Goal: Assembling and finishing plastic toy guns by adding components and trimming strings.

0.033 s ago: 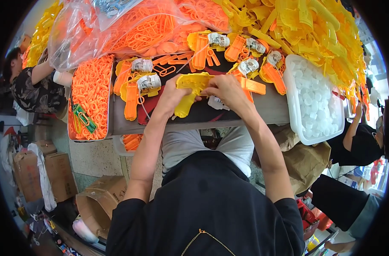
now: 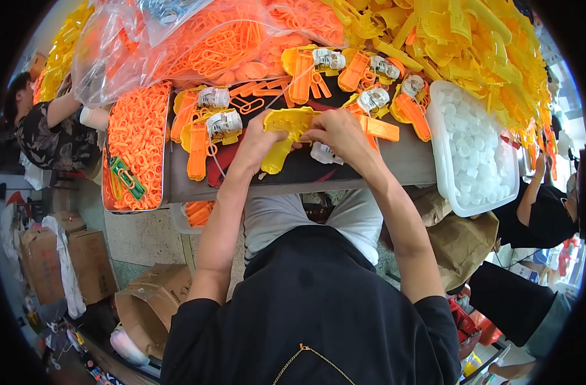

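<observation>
My left hand (image 2: 259, 142) is closed round the grip end of a yellow plastic toy-gun shell (image 2: 279, 154), its hollow side facing up over the table edge. The fingers of my right hand (image 2: 340, 133) are pinched together at the shell's right end; whether a small part sits between them is hidden. Just below my right hand lies a clear whitish plastic part (image 2: 325, 153). Beyond my hands are several yellow shells fitted with orange parts and clear-and-silver mechanisms (image 2: 224, 123). An orange piece (image 2: 379, 128) lies right of my right hand.
At the left stands a metal tray (image 2: 167, 154) of small orange rings, with a green tool (image 2: 127, 178) on top. A white tub (image 2: 439, 147) of translucent caps is at the right. Bagged orange parts (image 2: 222, 42) and heaped yellow shells (image 2: 447, 42) fill the back. Other people work at both sides.
My hands and the yellow shell have shifted very slightly away from me. Both hands keep the same hold, and the parts on the table look unchanged.
</observation>
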Available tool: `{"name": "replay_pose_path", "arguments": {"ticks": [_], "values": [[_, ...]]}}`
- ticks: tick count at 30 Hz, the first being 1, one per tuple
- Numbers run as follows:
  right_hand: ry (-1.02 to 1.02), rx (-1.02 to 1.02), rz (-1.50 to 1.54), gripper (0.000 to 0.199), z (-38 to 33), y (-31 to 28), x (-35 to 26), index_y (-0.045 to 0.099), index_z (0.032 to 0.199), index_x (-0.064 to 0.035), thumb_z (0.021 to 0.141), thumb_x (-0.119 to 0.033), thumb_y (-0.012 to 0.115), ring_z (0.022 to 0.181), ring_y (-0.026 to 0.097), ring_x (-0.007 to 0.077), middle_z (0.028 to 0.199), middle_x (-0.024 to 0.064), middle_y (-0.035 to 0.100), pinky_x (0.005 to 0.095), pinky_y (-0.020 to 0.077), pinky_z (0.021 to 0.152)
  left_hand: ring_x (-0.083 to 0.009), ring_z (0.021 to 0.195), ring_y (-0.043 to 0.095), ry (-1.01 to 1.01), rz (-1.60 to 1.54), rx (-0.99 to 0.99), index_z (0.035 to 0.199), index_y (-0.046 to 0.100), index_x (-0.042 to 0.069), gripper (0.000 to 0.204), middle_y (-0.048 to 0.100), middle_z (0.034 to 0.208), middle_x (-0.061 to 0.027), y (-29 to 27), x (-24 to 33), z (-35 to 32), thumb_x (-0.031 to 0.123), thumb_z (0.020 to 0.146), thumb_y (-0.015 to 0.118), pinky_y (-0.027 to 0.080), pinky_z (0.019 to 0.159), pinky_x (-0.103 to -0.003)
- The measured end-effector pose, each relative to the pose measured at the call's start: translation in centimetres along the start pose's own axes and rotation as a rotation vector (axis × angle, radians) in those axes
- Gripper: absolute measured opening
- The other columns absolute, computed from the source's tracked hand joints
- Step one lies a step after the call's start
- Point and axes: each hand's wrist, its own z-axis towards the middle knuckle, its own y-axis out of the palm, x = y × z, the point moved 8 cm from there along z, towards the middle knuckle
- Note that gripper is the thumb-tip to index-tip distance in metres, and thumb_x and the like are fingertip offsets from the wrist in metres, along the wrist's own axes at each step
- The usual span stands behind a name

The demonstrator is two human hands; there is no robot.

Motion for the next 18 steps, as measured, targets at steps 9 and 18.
{"name": "replay_pose_path", "arguments": {"ticks": [9, 18], "values": [[-0.103, 0.241, -0.141, 0.024, -0.2, -1.1, -1.1, 0.072, 0.086, -0.0029, 0.084, -0.026, 0.076, 0.084, 0.068, 0.0313, 0.085, 0.0122, 0.072, 0.0433, 0.0508, 0.075, -0.0311, 0.109, 0.056, 0.784, 1.054, 0.554, 0.117, 0.061, 0.006, 0.033, 0.061, 0.112, -0.0122, 3.7, 4.3, -5.3, 0.004, 0.085, 0.067, 0.038, 0.100, -0.045], [0.257, 0.440, -0.183, 0.044, -12.7, -6.2, 8.3, 0.064, 0.127, -0.0053, 0.090, -0.027, 0.072, 0.124, 0.052, 0.0334, 0.126, 0.0147, 0.063, 0.0449, 0.0391, 0.105, -0.0209, 0.083, 0.062, 0.717, 1.165, 0.477, 0.086, 0.068, 0.009, 0.013, 0.067, 0.082, -0.0017, 3.5, 3.3, -2.9, 0.021, 0.086, 0.074, 0.035, 0.084, -0.037]]}}
